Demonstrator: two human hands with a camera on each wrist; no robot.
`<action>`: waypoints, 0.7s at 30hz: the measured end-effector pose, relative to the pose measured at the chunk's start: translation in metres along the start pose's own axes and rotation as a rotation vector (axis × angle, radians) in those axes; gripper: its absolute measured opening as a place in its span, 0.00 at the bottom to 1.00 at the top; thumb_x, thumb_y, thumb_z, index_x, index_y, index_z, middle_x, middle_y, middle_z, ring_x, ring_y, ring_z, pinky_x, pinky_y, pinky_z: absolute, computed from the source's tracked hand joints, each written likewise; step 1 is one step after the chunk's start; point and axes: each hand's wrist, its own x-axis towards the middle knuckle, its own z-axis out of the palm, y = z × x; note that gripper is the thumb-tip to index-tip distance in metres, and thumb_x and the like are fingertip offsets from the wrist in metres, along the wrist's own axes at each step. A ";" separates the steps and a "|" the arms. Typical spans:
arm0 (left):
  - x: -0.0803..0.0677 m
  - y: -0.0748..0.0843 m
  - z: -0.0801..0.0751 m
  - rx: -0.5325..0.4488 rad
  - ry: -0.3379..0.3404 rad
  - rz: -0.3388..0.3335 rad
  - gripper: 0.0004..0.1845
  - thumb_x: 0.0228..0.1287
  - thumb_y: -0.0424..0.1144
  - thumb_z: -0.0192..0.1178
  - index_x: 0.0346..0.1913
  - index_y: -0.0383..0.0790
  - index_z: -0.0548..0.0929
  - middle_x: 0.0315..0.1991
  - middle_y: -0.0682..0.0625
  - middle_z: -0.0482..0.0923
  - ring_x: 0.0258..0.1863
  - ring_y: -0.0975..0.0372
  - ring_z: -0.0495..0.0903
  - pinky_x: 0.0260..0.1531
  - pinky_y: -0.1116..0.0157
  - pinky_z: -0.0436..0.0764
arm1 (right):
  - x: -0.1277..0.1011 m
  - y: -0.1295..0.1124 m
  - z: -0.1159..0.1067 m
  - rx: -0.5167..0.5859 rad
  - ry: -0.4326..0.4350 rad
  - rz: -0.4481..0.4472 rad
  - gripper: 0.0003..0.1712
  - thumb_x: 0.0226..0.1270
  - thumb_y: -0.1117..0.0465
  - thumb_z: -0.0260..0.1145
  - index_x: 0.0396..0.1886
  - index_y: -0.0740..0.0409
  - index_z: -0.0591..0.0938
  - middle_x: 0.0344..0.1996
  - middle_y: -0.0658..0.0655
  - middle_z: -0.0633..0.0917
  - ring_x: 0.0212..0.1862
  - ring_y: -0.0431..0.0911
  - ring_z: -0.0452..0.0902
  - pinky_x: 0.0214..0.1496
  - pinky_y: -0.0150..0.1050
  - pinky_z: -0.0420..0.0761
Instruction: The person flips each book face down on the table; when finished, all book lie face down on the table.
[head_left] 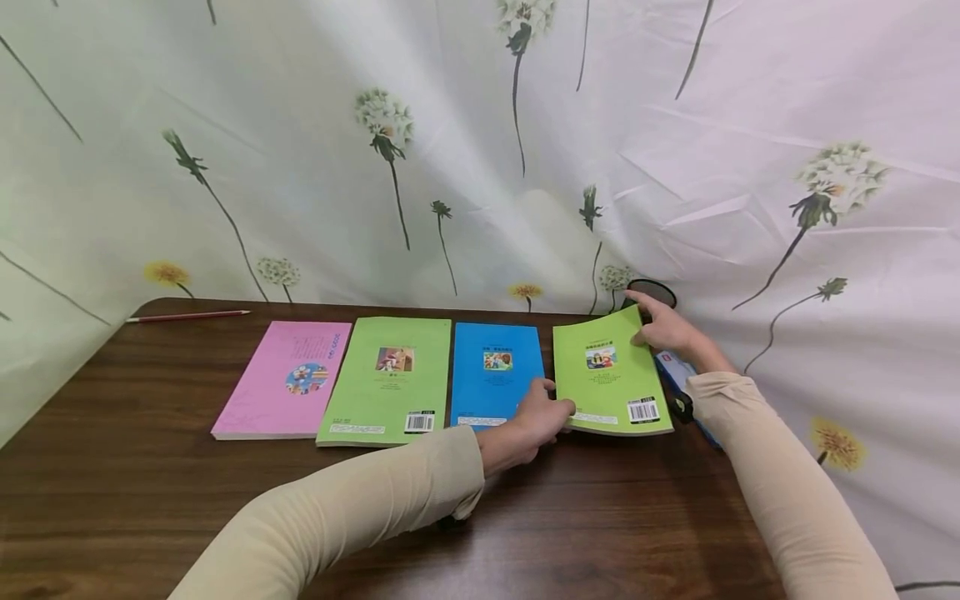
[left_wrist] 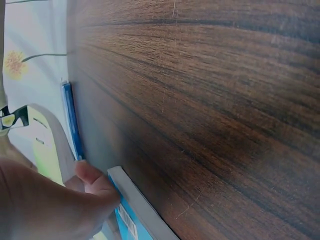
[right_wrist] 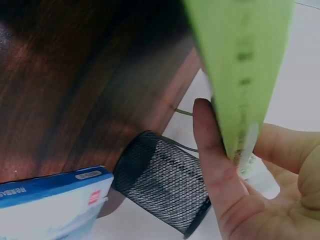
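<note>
At the right end of a row of books, a light-green book [head_left: 607, 367] is tilted, its upper right corner raised. My right hand [head_left: 670, 329] pinches that corner; in the right wrist view the green book [right_wrist: 245, 60] runs between the thumb and the fingers. My left hand [head_left: 532, 421] grips the book's lower left corner, reaching across the bottom of a blue book [head_left: 498, 346]. In the left wrist view, the thumb and fingers of the left hand [left_wrist: 60, 200] are close by the blue book's edge [left_wrist: 135, 200], and the green book's page edge rises behind them.
Left of the blue book lie a larger green book [head_left: 390, 333] and a pink book [head_left: 270, 383]. A pencil [head_left: 187, 316] lies near the back left table edge. Behind the right hand are a black mesh pen cup [right_wrist: 165, 185] and a blue-and-white box [right_wrist: 55, 200]. A flowered curtain [head_left: 465, 125] backs the table.
</note>
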 end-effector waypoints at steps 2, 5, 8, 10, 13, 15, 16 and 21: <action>0.000 0.000 0.000 0.002 -0.006 -0.002 0.30 0.68 0.35 0.55 0.70 0.35 0.60 0.41 0.41 0.79 0.42 0.46 0.85 0.27 0.63 0.73 | 0.002 0.003 0.001 0.002 0.004 0.001 0.53 0.64 0.77 0.57 0.83 0.49 0.43 0.78 0.73 0.43 0.43 0.53 0.80 0.35 0.41 0.83; 0.000 -0.001 0.000 0.004 -0.017 -0.006 0.30 0.68 0.35 0.55 0.70 0.35 0.59 0.43 0.40 0.80 0.42 0.46 0.86 0.27 0.63 0.76 | 0.003 0.005 0.002 -0.004 -0.001 -0.008 0.53 0.64 0.77 0.57 0.82 0.50 0.43 0.78 0.74 0.42 0.42 0.53 0.80 0.35 0.42 0.82; -0.001 0.001 0.001 0.008 -0.033 -0.020 0.32 0.68 0.35 0.56 0.71 0.35 0.58 0.45 0.41 0.80 0.39 0.47 0.87 0.27 0.62 0.79 | 0.005 0.008 0.003 -0.019 -0.007 -0.006 0.53 0.64 0.76 0.57 0.83 0.50 0.43 0.79 0.73 0.41 0.41 0.52 0.79 0.34 0.42 0.81; -0.003 0.002 0.001 0.012 -0.046 -0.035 0.33 0.68 0.35 0.56 0.73 0.36 0.57 0.47 0.42 0.80 0.38 0.48 0.87 0.26 0.62 0.80 | 0.007 0.009 0.005 -0.030 -0.010 -0.005 0.52 0.64 0.76 0.57 0.83 0.50 0.43 0.78 0.74 0.44 0.37 0.51 0.78 0.33 0.44 0.80; -0.003 0.003 0.001 0.010 -0.064 -0.053 0.36 0.68 0.36 0.56 0.75 0.37 0.55 0.49 0.43 0.81 0.35 0.50 0.88 0.27 0.62 0.81 | 0.010 0.012 0.007 -0.034 -0.020 0.005 0.52 0.66 0.76 0.56 0.83 0.49 0.43 0.76 0.75 0.53 0.36 0.49 0.78 0.32 0.45 0.80; -0.003 0.003 0.002 0.008 -0.069 -0.059 0.36 0.68 0.35 0.55 0.76 0.38 0.54 0.49 0.43 0.82 0.35 0.50 0.88 0.27 0.63 0.81 | 0.011 0.015 0.009 -0.040 -0.023 0.009 0.52 0.66 0.76 0.56 0.83 0.48 0.43 0.72 0.77 0.59 0.36 0.50 0.79 0.32 0.45 0.80; -0.002 0.003 0.002 0.008 -0.068 -0.058 0.37 0.68 0.35 0.56 0.76 0.38 0.54 0.50 0.43 0.81 0.35 0.51 0.88 0.27 0.63 0.81 | 0.012 0.016 0.010 -0.039 -0.024 0.010 0.52 0.67 0.76 0.56 0.83 0.48 0.43 0.71 0.77 0.60 0.39 0.51 0.80 0.33 0.45 0.81; 0.001 0.003 0.002 0.016 -0.063 -0.055 0.37 0.68 0.36 0.56 0.77 0.38 0.53 0.51 0.42 0.80 0.33 0.52 0.86 0.28 0.62 0.81 | 0.015 0.021 0.013 -0.036 -0.014 0.020 0.51 0.68 0.75 0.55 0.83 0.47 0.43 0.73 0.77 0.58 0.41 0.53 0.80 0.34 0.46 0.81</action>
